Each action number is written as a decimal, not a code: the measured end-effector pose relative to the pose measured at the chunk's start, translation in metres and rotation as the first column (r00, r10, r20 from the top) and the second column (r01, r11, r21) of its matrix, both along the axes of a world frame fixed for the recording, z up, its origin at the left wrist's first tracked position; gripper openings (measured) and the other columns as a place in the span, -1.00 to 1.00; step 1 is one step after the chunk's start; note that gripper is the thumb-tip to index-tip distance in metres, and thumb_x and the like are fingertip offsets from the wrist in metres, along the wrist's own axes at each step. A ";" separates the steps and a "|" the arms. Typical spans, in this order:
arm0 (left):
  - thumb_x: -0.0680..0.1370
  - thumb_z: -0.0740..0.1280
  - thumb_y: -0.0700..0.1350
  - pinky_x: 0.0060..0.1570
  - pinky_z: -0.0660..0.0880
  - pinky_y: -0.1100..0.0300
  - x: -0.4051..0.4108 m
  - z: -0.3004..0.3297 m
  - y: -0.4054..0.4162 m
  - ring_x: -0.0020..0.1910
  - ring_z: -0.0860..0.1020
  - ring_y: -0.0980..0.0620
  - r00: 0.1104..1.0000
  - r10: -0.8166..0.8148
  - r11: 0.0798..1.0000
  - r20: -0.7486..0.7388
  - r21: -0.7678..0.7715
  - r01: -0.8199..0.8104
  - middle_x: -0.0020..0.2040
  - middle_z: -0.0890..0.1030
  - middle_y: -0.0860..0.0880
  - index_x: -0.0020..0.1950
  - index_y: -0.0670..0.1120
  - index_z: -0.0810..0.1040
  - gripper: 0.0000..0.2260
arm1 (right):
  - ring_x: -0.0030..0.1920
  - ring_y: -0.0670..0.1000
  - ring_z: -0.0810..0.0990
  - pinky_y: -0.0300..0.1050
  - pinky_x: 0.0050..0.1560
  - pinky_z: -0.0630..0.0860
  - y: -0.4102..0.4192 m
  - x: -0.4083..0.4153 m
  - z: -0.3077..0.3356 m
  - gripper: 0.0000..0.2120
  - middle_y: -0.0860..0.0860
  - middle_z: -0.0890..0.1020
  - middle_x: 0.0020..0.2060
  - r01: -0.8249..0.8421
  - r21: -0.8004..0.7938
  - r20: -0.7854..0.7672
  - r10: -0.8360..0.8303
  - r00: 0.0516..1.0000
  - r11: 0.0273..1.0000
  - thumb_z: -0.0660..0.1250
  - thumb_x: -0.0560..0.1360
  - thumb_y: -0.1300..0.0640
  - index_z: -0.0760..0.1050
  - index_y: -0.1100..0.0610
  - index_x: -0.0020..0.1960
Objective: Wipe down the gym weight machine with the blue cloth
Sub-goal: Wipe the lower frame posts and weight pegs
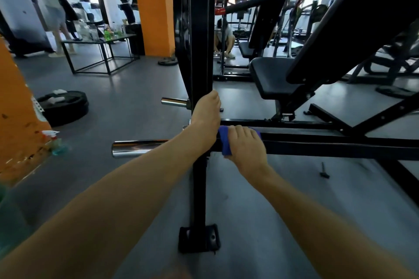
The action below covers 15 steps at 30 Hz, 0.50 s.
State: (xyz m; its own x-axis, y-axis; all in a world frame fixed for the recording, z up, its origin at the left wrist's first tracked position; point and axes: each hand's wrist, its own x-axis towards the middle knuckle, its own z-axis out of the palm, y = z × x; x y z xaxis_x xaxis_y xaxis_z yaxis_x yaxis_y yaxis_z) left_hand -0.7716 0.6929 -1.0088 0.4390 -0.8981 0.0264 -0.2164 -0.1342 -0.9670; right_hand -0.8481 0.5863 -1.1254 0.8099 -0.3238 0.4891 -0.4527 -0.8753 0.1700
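The black weight machine has a tall upright post (200,29) and a low horizontal bar (328,146) running right from it. My left hand (207,113) grips the upright post just above the joint. The blue cloth (224,140) is wrapped over the horizontal bar close to the post. My right hand (246,146) holds the cloth against that bar, fingers curled over the top. Two chrome pegs (136,148) stick out to the left of the post.
A padded black bench (272,77) stands behind the bar at the right. A spray bottle (53,140) sits on the floor by the orange pillar (18,120). Weight plates (65,104) lie left. A glass table (99,52) and several people are farther back.
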 end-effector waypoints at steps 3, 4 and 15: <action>0.65 0.09 0.23 0.50 0.09 -0.02 -0.003 0.000 0.002 0.50 0.26 -0.14 1.000 0.004 1.000 -0.017 -0.018 -0.004 0.51 0.32 -0.10 0.58 -0.04 0.27 -0.43 | 0.05 0.11 0.59 0.00 0.19 0.51 -0.034 -0.037 0.001 -0.40 0.06 0.59 0.02 0.060 -0.007 0.039 -0.060 0.997 0.998 0.59 0.26 0.04 0.45 0.15 0.22; 0.65 0.08 0.24 0.49 0.08 -0.03 -0.005 0.001 0.003 0.50 0.25 -0.14 1.000 0.002 1.000 -0.019 -0.030 -0.002 0.51 0.32 -0.11 0.58 -0.05 0.26 -0.42 | 0.04 0.11 0.59 0.00 0.18 0.51 -0.045 -0.048 0.003 -0.42 0.05 0.60 0.00 0.082 -0.006 0.045 -0.081 0.996 0.997 0.58 0.25 0.04 0.47 0.14 0.19; 0.65 0.09 0.24 0.47 0.09 -0.01 -0.006 -0.005 -0.007 0.42 0.29 -0.11 0.996 0.033 0.993 -0.089 -0.108 -0.042 0.43 0.38 -0.10 0.55 -0.03 0.32 -0.44 | 0.02 0.09 0.60 -0.02 0.14 0.48 -0.006 0.000 0.023 -0.50 0.05 0.61 -0.04 0.019 0.042 -0.100 -0.014 0.995 0.999 0.59 0.24 0.02 0.47 0.11 0.07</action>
State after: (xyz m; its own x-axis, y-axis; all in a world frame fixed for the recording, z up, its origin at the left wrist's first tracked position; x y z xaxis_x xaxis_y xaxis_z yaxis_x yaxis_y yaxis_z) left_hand -0.7772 0.6860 -1.0134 0.4774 -0.8747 0.0843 -0.2913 -0.2480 -0.9239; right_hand -0.8480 0.5807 -1.1020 0.8480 -0.3567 0.3919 -0.4499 -0.8754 0.1770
